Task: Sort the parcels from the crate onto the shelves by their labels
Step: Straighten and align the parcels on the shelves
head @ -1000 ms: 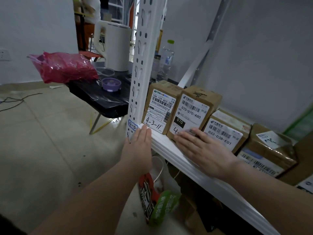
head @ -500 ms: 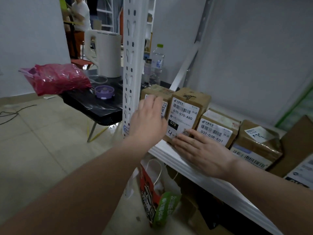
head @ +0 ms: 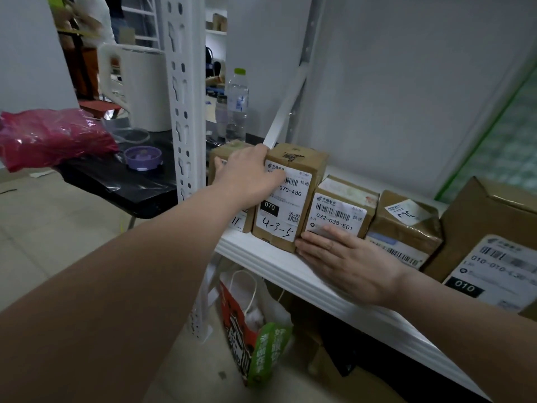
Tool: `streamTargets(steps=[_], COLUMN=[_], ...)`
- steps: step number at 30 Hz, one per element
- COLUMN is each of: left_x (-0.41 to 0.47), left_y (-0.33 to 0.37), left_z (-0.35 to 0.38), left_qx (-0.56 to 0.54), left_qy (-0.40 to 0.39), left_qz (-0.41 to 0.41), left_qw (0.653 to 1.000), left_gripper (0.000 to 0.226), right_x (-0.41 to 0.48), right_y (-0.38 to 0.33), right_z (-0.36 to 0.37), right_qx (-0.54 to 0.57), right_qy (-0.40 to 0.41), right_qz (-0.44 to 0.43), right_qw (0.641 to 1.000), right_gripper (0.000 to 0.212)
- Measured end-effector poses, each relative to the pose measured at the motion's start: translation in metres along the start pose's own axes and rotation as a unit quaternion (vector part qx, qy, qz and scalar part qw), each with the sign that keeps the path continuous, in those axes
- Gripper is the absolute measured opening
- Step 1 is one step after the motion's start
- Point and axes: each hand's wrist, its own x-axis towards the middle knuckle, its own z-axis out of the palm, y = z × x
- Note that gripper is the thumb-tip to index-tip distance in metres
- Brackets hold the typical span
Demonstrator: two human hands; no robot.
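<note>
**Shelf row nearly squared; left hand on the end parcel**

Five parcels stand in a row on the shelf [head: 261, 254]: the end parcel [head: 229, 151] beside the post [head: 181, 97], the 4-3-5 parcel [head: 293, 199], the 032-038-E01 parcel [head: 340, 207], a wrapped parcel [head: 406, 225] and a large carton [head: 494, 266]. The crate is out of view, so what remains to sort cannot be told. The left hand [head: 250, 175] grips the end parcel, thumb on its face, fingers hooked over its top. The right hand [head: 348, 257] lies flat, fingers straight, pressing the foot of the 032-038-E01 parcel. A second earlier the left hand lay flat on the shelf edge by the post, and the right hand covered the foot of the 4-3-5 parcel, whose handwritten mark is now bare.
</note>
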Motion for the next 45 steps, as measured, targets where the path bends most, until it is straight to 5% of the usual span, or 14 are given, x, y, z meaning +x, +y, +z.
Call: streamTargets(steps=[7,12,16,21,33,39,45], left_x=[-0.002,-0.010,-0.037,-0.054,-0.062,-0.078,-0.082], left_y=[0.001,0.013,0.058,0.104,0.126,0.181,0.202], left_z=[0.004,0.006,0.015,0.054,0.078,0.074,0.076], left_qx=[-0.001,0.019,0.088,0.090,0.022,-0.124,-0.113], left_qy=[0.014,0.038,0.125,0.015,0.039,0.019,-0.035], left_qz=[0.004,-0.019,0.104,0.268,0.211,0.296,0.303], left_qw=[1.000,0.999,0.983,0.959,0.976,0.947,0.946], left_gripper=[0.034,0.073,0.071,0.061,0.047,0.064,0.057], right_x=[-0.005,-0.036,-0.069,-0.091,-0.134,-0.196,-0.227], right_y=[-0.001,-0.007,-0.007,-0.001,-0.009,-0.014,-0.007], right_z=[-0.002,-0.014,-0.014,-0.009,-0.005,-0.021,-0.023], right_qx=[0.000,0.010,-0.007,-0.077,-0.097,-0.167,-0.161], right_qy=[0.023,0.035,-0.009,-0.033,-0.034,-0.079,-0.112], right_qz=[-0.001,0.002,0.003,0.023,0.046,0.058,0.080], right_qw=[1.000,0.999,1.000,0.996,0.994,0.981,0.977], right_gripper=[0.057,0.057,0.058,0.057,0.051,0.062,0.053])
